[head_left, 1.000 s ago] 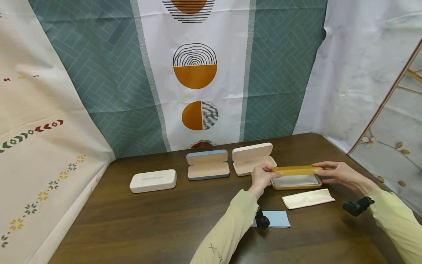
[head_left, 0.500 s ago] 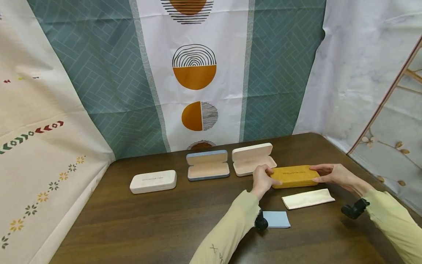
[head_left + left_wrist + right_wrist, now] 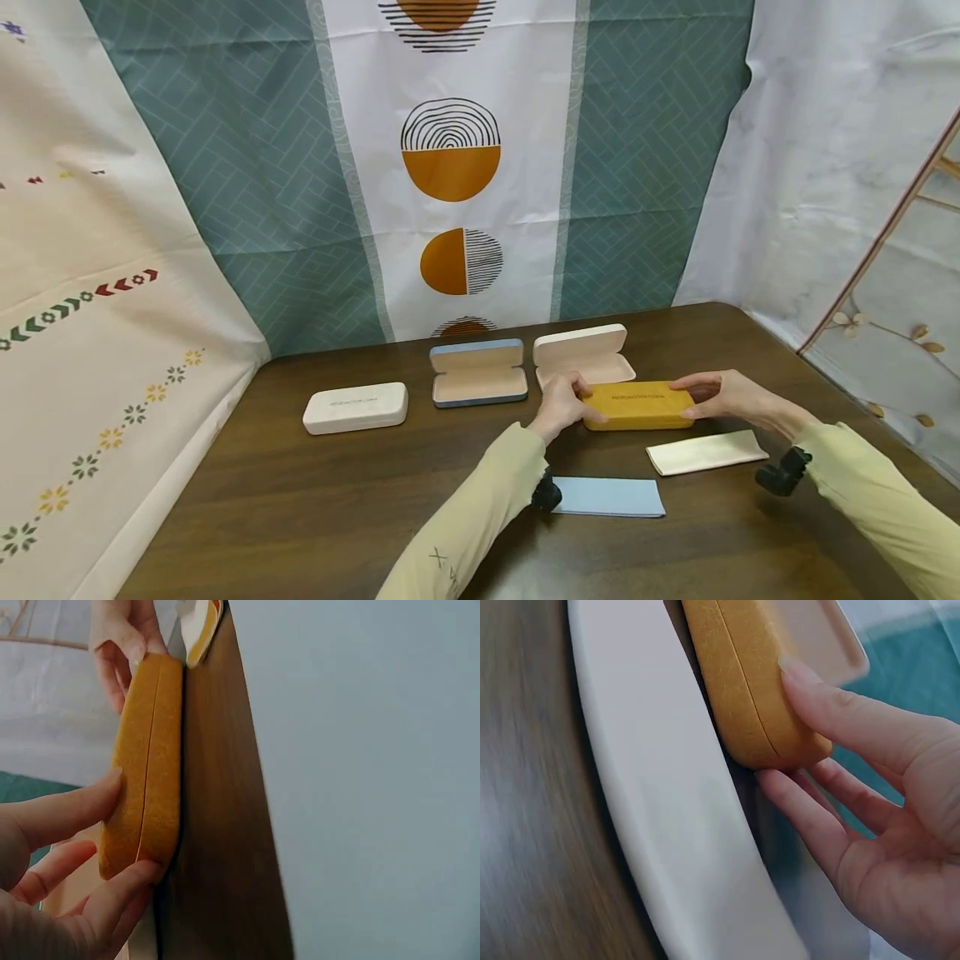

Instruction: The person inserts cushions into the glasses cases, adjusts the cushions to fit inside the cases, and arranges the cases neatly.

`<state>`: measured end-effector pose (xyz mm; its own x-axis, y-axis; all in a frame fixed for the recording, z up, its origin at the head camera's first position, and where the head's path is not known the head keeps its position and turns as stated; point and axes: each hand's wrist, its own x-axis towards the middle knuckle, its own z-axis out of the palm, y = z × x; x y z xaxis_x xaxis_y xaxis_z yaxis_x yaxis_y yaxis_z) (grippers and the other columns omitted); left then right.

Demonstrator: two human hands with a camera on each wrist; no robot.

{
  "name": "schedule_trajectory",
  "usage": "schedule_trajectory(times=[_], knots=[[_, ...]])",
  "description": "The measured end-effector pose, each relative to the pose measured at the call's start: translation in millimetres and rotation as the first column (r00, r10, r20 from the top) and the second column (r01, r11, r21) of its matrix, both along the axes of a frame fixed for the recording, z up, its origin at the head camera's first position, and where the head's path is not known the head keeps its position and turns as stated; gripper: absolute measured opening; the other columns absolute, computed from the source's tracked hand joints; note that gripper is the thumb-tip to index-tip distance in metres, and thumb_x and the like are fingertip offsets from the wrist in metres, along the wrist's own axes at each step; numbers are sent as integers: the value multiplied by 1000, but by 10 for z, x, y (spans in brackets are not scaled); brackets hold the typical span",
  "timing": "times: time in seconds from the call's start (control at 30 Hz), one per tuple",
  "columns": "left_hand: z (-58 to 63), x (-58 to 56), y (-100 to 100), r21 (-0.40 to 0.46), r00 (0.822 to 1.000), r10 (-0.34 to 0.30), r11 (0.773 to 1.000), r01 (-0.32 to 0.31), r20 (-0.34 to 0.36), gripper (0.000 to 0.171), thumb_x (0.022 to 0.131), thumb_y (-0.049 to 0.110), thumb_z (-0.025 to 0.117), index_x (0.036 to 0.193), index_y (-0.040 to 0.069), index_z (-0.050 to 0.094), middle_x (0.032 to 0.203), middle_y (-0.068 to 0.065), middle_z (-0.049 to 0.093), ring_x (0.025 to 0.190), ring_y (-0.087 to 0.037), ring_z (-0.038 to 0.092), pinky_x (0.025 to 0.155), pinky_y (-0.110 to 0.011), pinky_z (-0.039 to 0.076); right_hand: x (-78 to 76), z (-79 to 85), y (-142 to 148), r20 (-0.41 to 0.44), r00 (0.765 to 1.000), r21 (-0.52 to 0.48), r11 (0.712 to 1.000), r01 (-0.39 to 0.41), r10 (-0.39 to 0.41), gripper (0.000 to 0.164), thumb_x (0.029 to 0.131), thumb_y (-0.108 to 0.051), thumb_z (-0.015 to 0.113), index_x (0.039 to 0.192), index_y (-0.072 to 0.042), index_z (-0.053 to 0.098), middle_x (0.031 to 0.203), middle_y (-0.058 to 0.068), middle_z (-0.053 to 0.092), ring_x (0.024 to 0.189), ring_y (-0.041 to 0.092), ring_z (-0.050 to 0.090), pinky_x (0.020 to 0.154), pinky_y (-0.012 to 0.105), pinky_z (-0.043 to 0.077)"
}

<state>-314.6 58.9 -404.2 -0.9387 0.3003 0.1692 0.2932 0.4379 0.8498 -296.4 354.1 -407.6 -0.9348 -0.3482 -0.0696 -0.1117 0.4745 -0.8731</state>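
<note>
A mustard-yellow glasses case (image 3: 633, 407) with its lid down lies lengthwise between both hands. My left hand (image 3: 561, 406) grips its left end; in the left wrist view the thumb presses the lid and fingertips hold the case (image 3: 146, 765) near its lower edge. At the other end my right hand (image 3: 727, 402) pinches it, thumb on the lid and fingers at the rounded end, as the right wrist view shows. A cream folded cloth (image 3: 705, 452) lies just in front of the case. Nearer me is a light blue folded cloth (image 3: 609, 497), partly behind the left wrist camera.
Behind the hands, a white glasses case (image 3: 581, 343) stands with lid raised, its front partly hidden. Left of it sits a blue glasses case (image 3: 480, 387), lid up. A closed white glasses case (image 3: 356, 408) lies farther left on the brown table (image 3: 300, 517).
The yellow case's lid, partly raised a second ago, has come down. Both hands have then shifted the case to the left, in front of the open white case.
</note>
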Motion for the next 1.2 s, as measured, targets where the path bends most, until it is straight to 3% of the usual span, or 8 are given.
schedule_trajectory(times=[0.37, 0.5, 0.63, 0.93, 1.2], knots=[[-37, -14, -632, -30, 997, -50, 998, 52, 51, 37, 58, 7, 86, 83, 3, 59, 82, -4, 55, 71, -14, 48, 62, -23, 41, -90, -65, -501, -26, 996, -1, 997, -82, 82, 53, 74, -19, 75, 121, -4, 57, 127, 21, 45, 112, 39, 42, 81, 37, 44], [-52, -10, -837, -1, 996, -52, 999, 52, 70, 37, 59, 6, 85, 85, 1, 60, 89, -4, 58, 75, -17, 53, 66, -25, 44, -113, -60, -692, -6, 996, -21, 995, -93, 93, 52, 74, -19, 76, 121, -6, 58, 127, 19, 45, 112, 38, 44, 82, 39, 43], [-74, -14, -1066, 41, 993, -93, 995, 91, 74, 38, 60, 3, 84, 88, -2, 59, 93, -8, 58, 78, -22, 58, 68, -27, 47, -134, -60, -882, 4, 993, -29, 993, -114, 114, 51, 74, -19, 76, 120, -7, 59, 128, 16, 45, 111, 36, 46, 84, 40, 42], [-83, 42, -1674, 113, 956, -221, 973, 202, 191, 36, 65, -2, 79, 91, -3, 54, 102, -10, 52, 85, -26, 59, 72, -32, 47, -154, -46, -1391, 1, 977, -46, 976, -214, 214, 49, 73, -18, 77, 117, -4, 59, 124, 16, 48, 107, 36, 48, 81, 38, 45], [-97, 112, -2063, 87, 962, -208, 977, 196, 176, 37, 67, 5, 80, 93, -1, 55, 109, -11, 48, 91, -28, 57, 75, -37, 46, -236, 17, -1749, -46, 952, -33, 952, -303, 301, 48, 71, -14, 78, 114, -2, 60, 119, 14, 53, 101, 33, 52, 81, 35, 45]])
